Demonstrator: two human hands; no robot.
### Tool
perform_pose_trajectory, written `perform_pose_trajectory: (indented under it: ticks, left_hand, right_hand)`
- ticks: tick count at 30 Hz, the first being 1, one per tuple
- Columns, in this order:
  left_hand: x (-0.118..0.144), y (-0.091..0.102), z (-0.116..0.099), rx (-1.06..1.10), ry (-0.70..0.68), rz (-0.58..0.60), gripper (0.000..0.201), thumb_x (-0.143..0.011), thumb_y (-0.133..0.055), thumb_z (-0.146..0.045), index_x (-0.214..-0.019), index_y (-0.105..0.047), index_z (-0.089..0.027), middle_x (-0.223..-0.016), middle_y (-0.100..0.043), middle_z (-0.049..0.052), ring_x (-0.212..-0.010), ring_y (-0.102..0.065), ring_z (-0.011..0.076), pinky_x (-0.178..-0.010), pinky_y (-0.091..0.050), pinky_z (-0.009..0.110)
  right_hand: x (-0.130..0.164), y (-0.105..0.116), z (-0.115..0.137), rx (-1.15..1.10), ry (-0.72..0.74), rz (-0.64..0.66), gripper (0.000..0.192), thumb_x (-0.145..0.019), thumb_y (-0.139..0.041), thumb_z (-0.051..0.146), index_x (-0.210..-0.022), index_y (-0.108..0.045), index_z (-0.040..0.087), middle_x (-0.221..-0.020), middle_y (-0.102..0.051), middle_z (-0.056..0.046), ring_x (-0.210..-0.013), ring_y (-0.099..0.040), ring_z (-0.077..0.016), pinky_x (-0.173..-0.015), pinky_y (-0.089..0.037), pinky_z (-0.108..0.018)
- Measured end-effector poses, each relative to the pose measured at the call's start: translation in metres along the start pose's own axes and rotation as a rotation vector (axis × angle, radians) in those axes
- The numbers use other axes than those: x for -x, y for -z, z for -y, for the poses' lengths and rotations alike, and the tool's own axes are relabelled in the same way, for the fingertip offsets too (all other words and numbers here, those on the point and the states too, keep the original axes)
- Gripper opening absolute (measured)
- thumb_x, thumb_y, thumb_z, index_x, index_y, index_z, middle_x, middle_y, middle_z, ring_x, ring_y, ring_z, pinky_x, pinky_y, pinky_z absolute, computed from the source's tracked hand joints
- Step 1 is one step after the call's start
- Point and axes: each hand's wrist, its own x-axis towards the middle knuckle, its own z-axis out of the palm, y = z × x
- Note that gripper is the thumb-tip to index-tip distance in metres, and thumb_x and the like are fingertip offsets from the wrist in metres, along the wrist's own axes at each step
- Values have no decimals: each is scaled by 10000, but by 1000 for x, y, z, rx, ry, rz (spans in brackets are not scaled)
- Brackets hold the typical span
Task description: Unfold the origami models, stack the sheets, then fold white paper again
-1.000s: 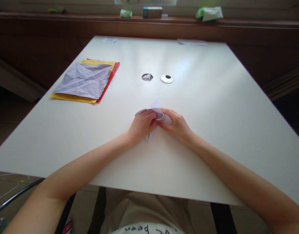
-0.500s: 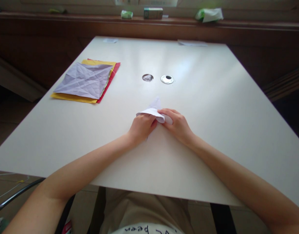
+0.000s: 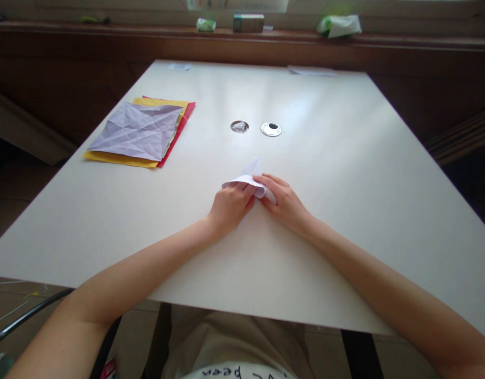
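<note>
Both hands pinch the folded paper (image 3: 248,178) mid-table, and the white table (image 3: 345,173) lies bare to the right of that grip. Ahead sit two round grommets (image 3: 270,129); far left ahead, the coloured paper stack (image 3: 137,131).

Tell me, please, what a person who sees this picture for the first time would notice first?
First, the two hands meeting at the middle of the white table: the left hand and the right hand both pinch a small folded white paper. Next, the colourful stack at the far left: a creased pale purple sheet lying on yellow and red sheets.
</note>
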Motion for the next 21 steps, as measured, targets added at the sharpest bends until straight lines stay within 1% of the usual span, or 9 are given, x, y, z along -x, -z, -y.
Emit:
perform_pose_trajectory:
  ticks: [3, 6, 10, 12, 14, 16, 17, 19, 21]
  left_hand:
    - [-1, 2, 0, -54, -9, 35, 197, -828, -478, -227, -959, -610, -162, -803, -661, 69, -730, -622, 181, -585, -440, 241]
    - [-3, 7, -2, -115, -31, 126, 201, -828, -468, -187, -949, -620, -134, -783, -670, 84, -662, -629, 186, -544, -426, 238]
    - [-4, 11, -4, -151, -46, 192, 189, -814, -485, -155, -923, -631, -106, -803, -676, 106, -670, -638, 204, -543, -429, 246]
    - [-4, 10, -4, -153, -51, 200, 186, -802, -502, -151, -920, -635, -96, -824, -678, 118, -689, -641, 212, -554, -433, 248]
    - [-4, 8, -4, -143, -57, 189, 202, -800, -509, -155, -950, -631, -97, -851, -678, 122, -716, -643, 216, -566, -436, 247]
    - [-4, 7, -3, -129, -46, 171, 213, -809, -503, -172, -968, -628, -104, -840, -680, 116, -707, -642, 210, -565, -435, 245]
    - [-4, 6, -3, -123, -32, 163, 211, -813, -503, -186, -959, -631, -105, -820, -680, 112, -688, -640, 205, -560, -433, 244]
    - [-4, 4, -2, -120, 6, 149, 204, -814, -506, -217, -916, -643, -105, -776, -679, 109, -648, -632, 197, -546, -430, 245]
    - [-4, 3, -1, -121, 34, 133, 203, -809, -512, -236, -876, -652, -105, -757, -678, 110, -634, -627, 196, -538, -431, 246]
  right_hand:
    - [1, -2, -1, 66, 15, 49, 423, -796, -433, 157, -1216, -479, 174, -1238, -538, -95, -1197, -427, -242, -1002, -331, -447]
    - [1, -3, 1, 124, 19, 95, 459, -798, -406, 148, -1255, -431, 175, -1285, -502, -73, -1239, -372, -245, -1023, -293, -463]
    - [2, 0, 4, 161, 17, 151, 498, -820, -395, 189, -1315, -342, 186, -1363, -413, -66, -1284, -303, -249, -1040, -245, -485]
    - [2, 1, 5, 160, 15, 179, 501, -839, -373, 204, -1335, -306, 196, -1381, -386, -60, -1300, -275, -247, -1047, -220, -496]
    - [2, 2, 5, 147, 15, 194, 490, -850, -361, 211, -1337, -304, 203, -1375, -395, -58, -1304, -267, -247, -1051, -204, -501]
    - [1, 3, 3, 114, 17, 177, 476, -841, -393, 216, -1314, -348, 203, -1336, -446, -65, -1291, -294, -247, -1047, -219, -492]
    - [1, 3, 2, 85, 15, 149, 460, -827, -420, 213, -1286, -390, 204, -1303, -482, -70, -1273, -325, -245, -1038, -250, -476]
    - [0, 4, 0, 10, -14, 63, 399, -791, -474, 191, -1188, -498, 208, -1205, -560, -74, -1196, -426, -231, -992, -339, -424]
    - [-1, 7, -1, -57, -80, -32, 312, -757, -519, 178, -1059, -586, 220, -1082, -618, -64, -1069, -527, -212, -913, -419, -373]
